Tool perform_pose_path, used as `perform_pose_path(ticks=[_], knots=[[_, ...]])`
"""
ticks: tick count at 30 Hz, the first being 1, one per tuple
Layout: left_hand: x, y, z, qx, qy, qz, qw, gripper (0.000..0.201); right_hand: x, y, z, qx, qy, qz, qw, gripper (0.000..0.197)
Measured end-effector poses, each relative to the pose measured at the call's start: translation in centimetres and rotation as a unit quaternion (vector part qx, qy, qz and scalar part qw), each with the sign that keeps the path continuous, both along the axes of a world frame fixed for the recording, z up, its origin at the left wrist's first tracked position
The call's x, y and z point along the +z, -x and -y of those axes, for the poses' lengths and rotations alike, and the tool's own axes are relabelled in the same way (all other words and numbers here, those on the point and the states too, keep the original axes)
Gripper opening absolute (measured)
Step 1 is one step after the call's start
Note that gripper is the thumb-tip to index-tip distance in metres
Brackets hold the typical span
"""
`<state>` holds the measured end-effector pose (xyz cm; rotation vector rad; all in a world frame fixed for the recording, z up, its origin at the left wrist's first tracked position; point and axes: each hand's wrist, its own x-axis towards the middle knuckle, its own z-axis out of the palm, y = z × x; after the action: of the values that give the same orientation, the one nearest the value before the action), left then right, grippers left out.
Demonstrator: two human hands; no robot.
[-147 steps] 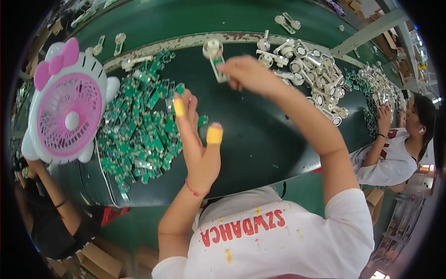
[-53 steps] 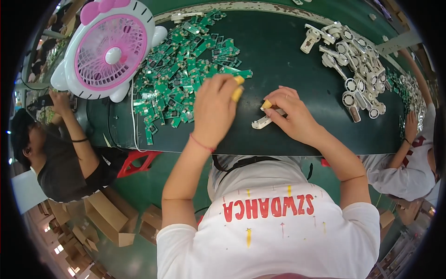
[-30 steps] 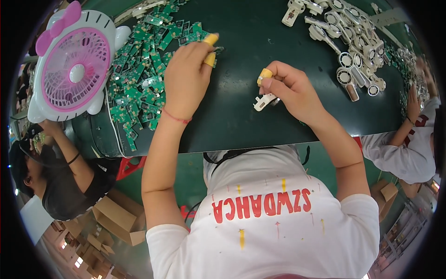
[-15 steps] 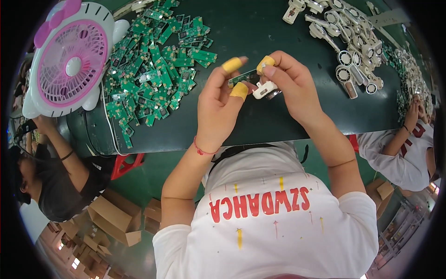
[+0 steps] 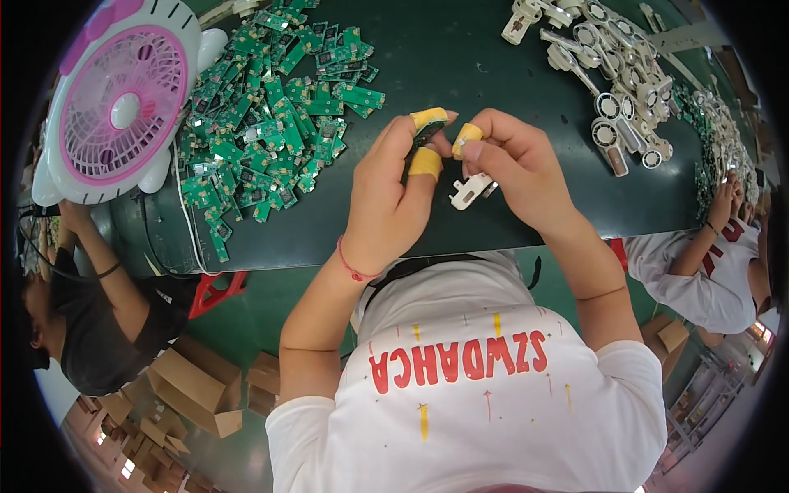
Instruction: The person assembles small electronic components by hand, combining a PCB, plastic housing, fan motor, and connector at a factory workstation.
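Observation:
My left hand (image 5: 388, 191), with yellow tape on its thumb and a finger, pinches a small green circuit board (image 5: 425, 131). Just to its right, my right hand (image 5: 516, 168) is closed on a white plastic housing (image 5: 470, 191) that sticks out below the fingers. Yellow tape covers the right index fingertip too. Both hands are held close together above the dark green table, their fingertips nearly meeting. Much of the board and the far part of the housing are hidden by my fingers.
A heap of green circuit boards (image 5: 275, 123) lies to the left, beside a pink and white fan (image 5: 123, 111). At the right are piled white handheld fan parts (image 5: 612, 107). Co-workers sit on both sides; cardboard boxes (image 5: 193, 382) stand on the floor.
The circuit board has turned from lying across between my hands to standing tilted in my left fingers. My right hand has moved slightly nearer to me, lowering the white housing.

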<state>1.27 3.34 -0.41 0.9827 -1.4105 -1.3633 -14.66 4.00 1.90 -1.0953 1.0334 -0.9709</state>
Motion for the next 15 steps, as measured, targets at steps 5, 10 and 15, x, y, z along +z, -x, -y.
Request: perform_pose_path(ticks=[5,10,15], knots=[[0.6,-0.8,-0.2,-0.023,-0.005,-0.01,1.0,0.018,0.3,0.6,0.1,0.0,0.023,-0.004,1.0,0.013],[0.4,-1.8,0.6,-0.21,-0.238,-0.287,0.904,0.016,2.4,1.1,2.0,0.125,0.018,-0.089,0.988,0.011],[0.5,-2.2,1.2,-0.256,-0.237,-0.292,0.891,0.015,3.5,0.8,2.6,0.203,-0.038,-0.04,0.978,0.012]])
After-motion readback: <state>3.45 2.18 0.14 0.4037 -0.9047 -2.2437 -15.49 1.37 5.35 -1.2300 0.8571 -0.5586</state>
